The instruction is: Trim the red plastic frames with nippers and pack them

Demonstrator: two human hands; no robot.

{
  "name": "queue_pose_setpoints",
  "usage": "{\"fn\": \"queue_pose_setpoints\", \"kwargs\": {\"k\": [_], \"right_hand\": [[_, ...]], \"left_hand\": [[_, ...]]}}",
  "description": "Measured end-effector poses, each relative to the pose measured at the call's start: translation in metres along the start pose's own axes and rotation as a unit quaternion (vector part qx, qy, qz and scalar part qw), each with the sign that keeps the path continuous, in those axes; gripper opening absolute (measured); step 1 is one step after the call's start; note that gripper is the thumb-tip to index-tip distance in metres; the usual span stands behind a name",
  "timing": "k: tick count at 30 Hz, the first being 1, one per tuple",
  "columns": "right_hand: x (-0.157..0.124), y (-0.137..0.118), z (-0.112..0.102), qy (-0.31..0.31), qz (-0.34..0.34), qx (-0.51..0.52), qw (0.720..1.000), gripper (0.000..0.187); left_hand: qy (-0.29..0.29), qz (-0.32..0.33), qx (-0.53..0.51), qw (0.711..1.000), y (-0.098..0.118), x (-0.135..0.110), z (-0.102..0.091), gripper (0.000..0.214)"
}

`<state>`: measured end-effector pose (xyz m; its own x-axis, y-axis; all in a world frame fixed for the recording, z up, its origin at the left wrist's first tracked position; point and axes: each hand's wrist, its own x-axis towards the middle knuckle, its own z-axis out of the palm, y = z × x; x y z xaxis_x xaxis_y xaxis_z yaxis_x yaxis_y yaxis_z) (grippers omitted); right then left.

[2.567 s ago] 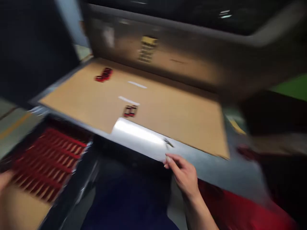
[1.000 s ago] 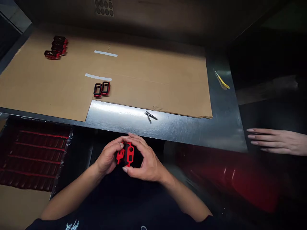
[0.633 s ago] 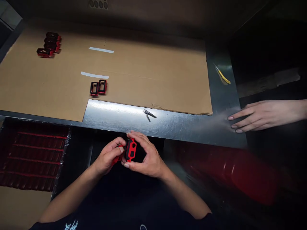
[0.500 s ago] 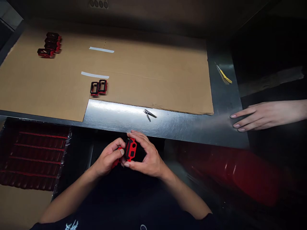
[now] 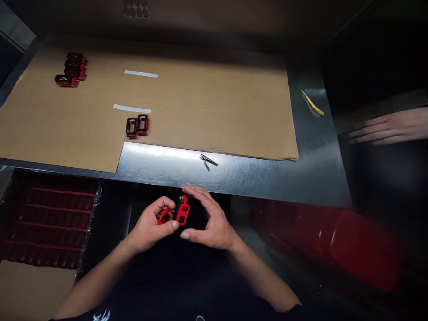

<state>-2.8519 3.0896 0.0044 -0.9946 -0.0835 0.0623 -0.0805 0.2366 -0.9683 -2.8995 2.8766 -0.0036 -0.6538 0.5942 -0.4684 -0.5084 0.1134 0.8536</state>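
Note:
Just below the front edge of the steel table, both my hands hold small red and black plastic parts. My left hand is closed round a red piece. My right hand pinches a second red and black part against it, fingers curled. Small metal tweezers lie on the steel a short way beyond my hands. Two finished black and red frames stand side by side on the cardboard sheet.
A cluster of the same red parts sits at the cardboard's far left. A tray of red parts lies low at my left. A yellow tool rests at the table's right. Another person's hand reaches in from the right.
The two parts in my hands have come slightly apart and my right fingers have loosened. The other person's hand has drawn back up and to the right, off the steel edge.

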Motion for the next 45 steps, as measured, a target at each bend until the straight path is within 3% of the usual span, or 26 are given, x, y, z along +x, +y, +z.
{"fn": "queue_pose_setpoints", "kwargs": {"k": [4, 8, 11, 18, 21, 27, 31, 35, 38, 45], "right_hand": [[-0.005, -0.002, -0.008, 0.034, 0.125, 0.174, 0.976, 0.029], [-0.008, -0.004, -0.005, -0.038, 0.230, 0.323, 0.917, 0.037], [-0.008, -0.008, -0.001, -0.047, 0.277, 0.370, 0.885, 0.043], [-0.007, -0.013, 0.001, -0.068, 0.299, 0.381, 0.872, 0.040], [-0.008, -0.014, 0.002, -0.075, 0.301, 0.386, 0.869, 0.037], [-0.006, -0.016, 0.003, -0.077, 0.308, 0.382, 0.868, 0.031], [-0.004, -0.018, 0.004, -0.071, 0.302, 0.341, 0.887, 0.027], [-0.005, -0.019, 0.005, -0.066, 0.272, 0.288, 0.916, 0.025], [-0.005, -0.019, 0.006, -0.060, 0.242, 0.230, 0.941, 0.024], [-0.002, -0.015, 0.011, -0.049, 0.151, 0.139, 0.978, 0.012]], "left_hand": [[0.015, 0.000, 0.057, 0.998, 0.000, -0.009, -0.004, 0.036], [0.023, 0.045, 0.150, 0.987, 0.004, -0.014, -0.005, 0.030], [0.025, 0.097, 0.218, 0.971, 0.008, -0.014, -0.004, 0.024], [0.016, 0.243, 0.297, 0.923, 0.008, -0.011, -0.006, 0.030], [0.008, 0.270, 0.305, 0.913, 0.006, -0.010, -0.008, 0.036], [0.008, 0.298, 0.330, 0.896, 0.004, -0.008, -0.011, 0.037], [0.044, 0.300, 0.340, 0.890, 0.005, -0.008, -0.012, 0.040], [0.096, 0.217, 0.318, 0.918, 0.007, -0.011, -0.010, 0.049], [0.092, 0.174, 0.263, 0.945, 0.007, -0.014, -0.007, 0.063], [0.076, 0.193, 0.239, 0.949, 0.003, -0.011, 0.002, 0.085]]}}
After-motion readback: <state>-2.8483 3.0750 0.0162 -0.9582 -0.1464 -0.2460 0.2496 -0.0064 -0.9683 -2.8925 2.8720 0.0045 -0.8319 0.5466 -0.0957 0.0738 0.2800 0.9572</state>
